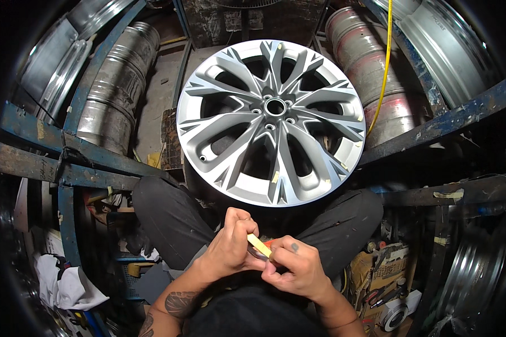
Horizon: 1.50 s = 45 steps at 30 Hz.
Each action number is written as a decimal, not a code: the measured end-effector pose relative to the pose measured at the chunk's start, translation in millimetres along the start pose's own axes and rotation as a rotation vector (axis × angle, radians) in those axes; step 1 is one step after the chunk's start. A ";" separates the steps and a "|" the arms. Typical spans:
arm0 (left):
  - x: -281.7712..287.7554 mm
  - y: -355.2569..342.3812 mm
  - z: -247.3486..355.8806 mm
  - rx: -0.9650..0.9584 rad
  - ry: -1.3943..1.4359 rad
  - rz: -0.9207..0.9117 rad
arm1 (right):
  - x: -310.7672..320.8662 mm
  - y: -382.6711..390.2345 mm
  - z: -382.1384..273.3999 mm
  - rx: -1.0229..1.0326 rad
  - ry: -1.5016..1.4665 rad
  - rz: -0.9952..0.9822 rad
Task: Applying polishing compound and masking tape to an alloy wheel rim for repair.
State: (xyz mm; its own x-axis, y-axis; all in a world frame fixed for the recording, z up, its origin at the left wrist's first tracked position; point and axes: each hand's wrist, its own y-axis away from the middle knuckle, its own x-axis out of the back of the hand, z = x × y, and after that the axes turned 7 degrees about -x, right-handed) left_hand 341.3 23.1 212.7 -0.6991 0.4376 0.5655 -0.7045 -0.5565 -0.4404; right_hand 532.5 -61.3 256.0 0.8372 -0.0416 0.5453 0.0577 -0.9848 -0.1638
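- a silver wheel (274, 118) is lying face up in front of the person, its spokes spreading out around the centre hole.
- a yellow strip (259, 245) is slanting between the two hands, on the near side of the wheel and apart from it.
- the left hand (234, 241) is curling its fingers in at the strip's upper end, nearer the wheel, and gripping it.
- the right hand (298, 267) is pinching the strip's lower end, farther from the wheel; the two hands are working close together.
- a small orange thing (268, 243) is showing just beside the strip, mostly hidden by the fingers, so its kind is not clear.
- small pale yellow tape pieces (275, 177) are sticking to the wheel's spokes and rim.
- dark trousers (166, 219) are covering the legs, which are spreading to either side of the wheel's near edge.
- a metal barrel (118, 84) is lying left of the wheel, and another barrel (371, 78) is lying right of it.
- a yellow hose (388, 56) is hanging down by the wheel's right side.
- a white cloth (73, 286) is drooping well to the wheel's near left.
- a cardboard box (385, 272) is sitting to the wheel's near right.
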 end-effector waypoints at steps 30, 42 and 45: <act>28.7 -9.8 1.4 -0.003 0.030 -0.185 | 21.9 -20.5 2.8 0.073 -0.072 -0.093; 37.6 -13.9 22.3 0.153 0.003 -0.336 | 27.6 -26.0 -4.4 0.252 0.282 -0.105; 28.1 -12.0 13.4 0.261 0.055 -0.329 | 25.2 -23.1 -0.1 0.238 0.276 -0.087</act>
State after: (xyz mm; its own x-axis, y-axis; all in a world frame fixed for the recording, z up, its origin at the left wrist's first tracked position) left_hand 331.7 32.6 243.2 -0.4525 0.6546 0.6056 -0.8415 -0.5382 -0.0471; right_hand 552.2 -39.7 273.6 0.6471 -0.0351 0.7616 0.2748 -0.9211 -0.2760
